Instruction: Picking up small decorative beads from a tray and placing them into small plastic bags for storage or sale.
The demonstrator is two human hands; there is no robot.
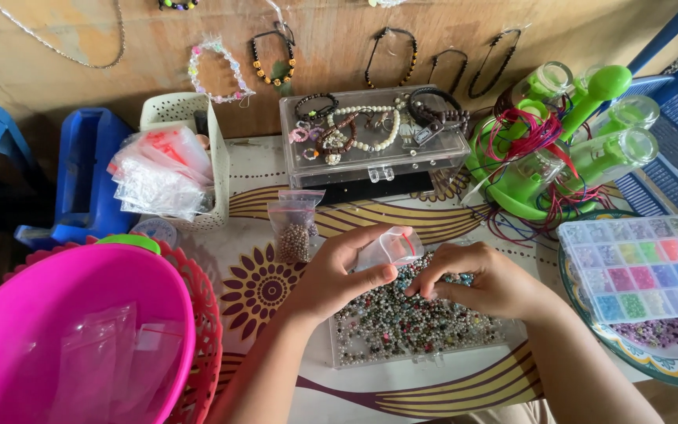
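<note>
Left hand (337, 276) pinches a small clear bag (390, 247) at frame centre; right hand (486, 283), fingertips pressed together over the bead tray (402, 326), sits just right of the bag's mouth.

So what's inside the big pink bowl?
Inside the big pink plastic bowl lie a few empty clear plastic zip bags. Only part of the bowl shows; its near side runs out of the picture, so anything lying there cannot be seen.

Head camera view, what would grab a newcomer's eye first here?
Probably the bright pink basin at lower left, holding clear bags. At centre, the left hand holds a small clear bag and the right hand rests over a shallow tray of mixed beads. A green stand tangled with cords stands upper right.
</note>
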